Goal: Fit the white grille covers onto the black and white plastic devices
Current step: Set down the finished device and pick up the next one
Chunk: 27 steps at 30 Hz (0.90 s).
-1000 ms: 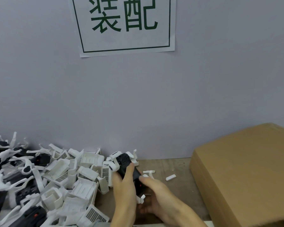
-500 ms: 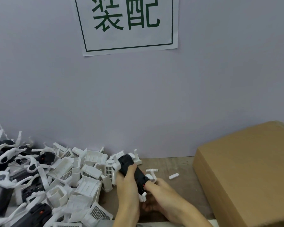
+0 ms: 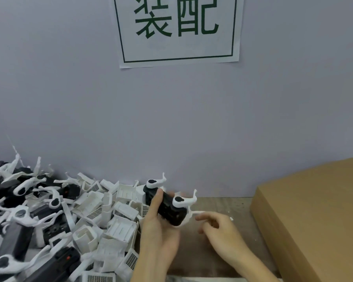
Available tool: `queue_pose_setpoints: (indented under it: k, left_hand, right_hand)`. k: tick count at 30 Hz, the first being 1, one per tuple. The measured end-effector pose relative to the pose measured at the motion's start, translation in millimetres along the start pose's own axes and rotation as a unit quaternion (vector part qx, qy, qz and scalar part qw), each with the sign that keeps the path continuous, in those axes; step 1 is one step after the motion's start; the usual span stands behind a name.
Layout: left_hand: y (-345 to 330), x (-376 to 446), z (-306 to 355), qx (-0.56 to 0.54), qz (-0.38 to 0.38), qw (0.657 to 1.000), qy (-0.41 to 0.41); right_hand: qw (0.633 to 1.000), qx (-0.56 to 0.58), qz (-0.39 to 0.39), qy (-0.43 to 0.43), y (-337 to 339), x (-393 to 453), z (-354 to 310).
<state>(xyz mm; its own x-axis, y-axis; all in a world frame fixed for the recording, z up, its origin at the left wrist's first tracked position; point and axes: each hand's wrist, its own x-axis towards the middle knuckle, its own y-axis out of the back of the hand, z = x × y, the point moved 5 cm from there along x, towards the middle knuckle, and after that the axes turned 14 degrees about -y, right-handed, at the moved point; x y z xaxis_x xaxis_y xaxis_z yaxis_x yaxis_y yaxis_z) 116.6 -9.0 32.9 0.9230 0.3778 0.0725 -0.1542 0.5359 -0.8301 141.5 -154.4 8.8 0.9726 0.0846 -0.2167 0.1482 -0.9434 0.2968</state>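
Note:
My left hand (image 3: 158, 231) grips a black and white plastic device (image 3: 168, 206), lifted a little above the wooden table (image 3: 218, 204), with its white curved arms pointing up and to the right. My right hand (image 3: 218, 231) hovers just right of the device with its fingers loosely curled, holding nothing and not touching it. A heap of white grille covers (image 3: 110, 218) lies directly left of my left hand. More black and white devices (image 3: 25, 216) are piled at the far left.
A flat brown cardboard box (image 3: 314, 210) fills the right side of the table. A grey wall with a white paper sign (image 3: 177, 29) stands close behind. Small white plastic bits (image 3: 231, 218) lie on the table near the box.
My right hand has let go of the device and drawn back to the right. My left hand has raised and turned the device so its white arms show.

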Motion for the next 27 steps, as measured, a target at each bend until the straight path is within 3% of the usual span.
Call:
queue_pose_setpoints:
  k: [5,8,14,18,22,25,27]
  left_hand:
    - [16.4,2.1,-5.0,0.143,0.072,0.987,0.02]
    - [23.8,3.4,-3.2,0.151,0.132,0.979,-0.024]
    - [23.1,10.1,-4.9,0.159,0.135,0.977,-0.043]
    - [26.0,12.5,-11.2,0.184,0.133,0.973,-0.038]
    - [23.1,11.7,-19.0,0.165,0.107,0.981,0.005]
    - [19.5,8.7,-19.5,0.205,0.085,0.975,-0.023]
    - [15.5,6.1,-15.1,0.241,0.065,0.966,-0.061]
  right_hand:
    - [0.991,-0.114,0.04,0.056,-2.4,42.7,-23.4]
    - [0.977,-0.172,0.081,0.097,-10.2,70.7,-42.6]
    - [0.921,-0.37,0.021,0.122,-38.5,107.2,-33.4]
    - [0.935,-0.3,0.115,0.148,-29.7,103.2,-37.7]
    - [0.974,-0.163,0.121,0.104,2.0,83.2,-38.9]
    - [0.986,-0.041,0.149,0.065,30.2,49.1,-26.3]
    - [0.981,-0.018,0.185,0.05,43.0,24.4,-18.4]
